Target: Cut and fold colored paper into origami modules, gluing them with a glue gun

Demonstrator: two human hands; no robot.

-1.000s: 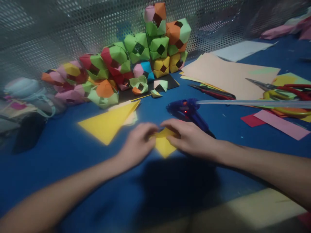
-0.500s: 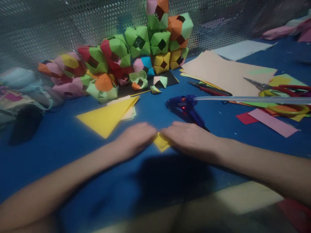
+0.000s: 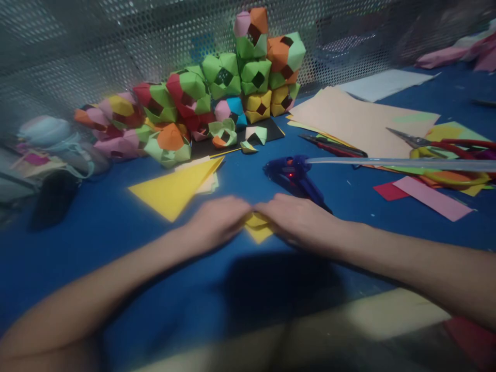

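A small piece of folded yellow paper (image 3: 259,230) lies on the blue table with a pointed corner towards me. My left hand (image 3: 222,217) is closed on its left side, and my right hand (image 3: 292,214) grips the right side. The two hands nearly meet at the paper's far edge, and their fingertips are hidden behind the knuckles. Beyond my left hand rests a larger yellow paper triangle (image 3: 174,188) on top of some pale sheets. Just past my right hand lies a blue glue gun (image 3: 292,173) with a red light on and a long clear glue stick behind it.
Folded paper blocks (image 3: 220,76) in several colours are stacked along the perforated metal screen (image 3: 151,39). To the right lie beige sheets (image 3: 356,113), scissors (image 3: 445,142) and a pink paper strip (image 3: 432,198). A face mask (image 3: 79,157) and a dark object (image 3: 52,199) are at left.
The head view has shifted slightly, so the background sits a little lower. Both hands stay on the yellow paper, whose far part now looks slightly raised.
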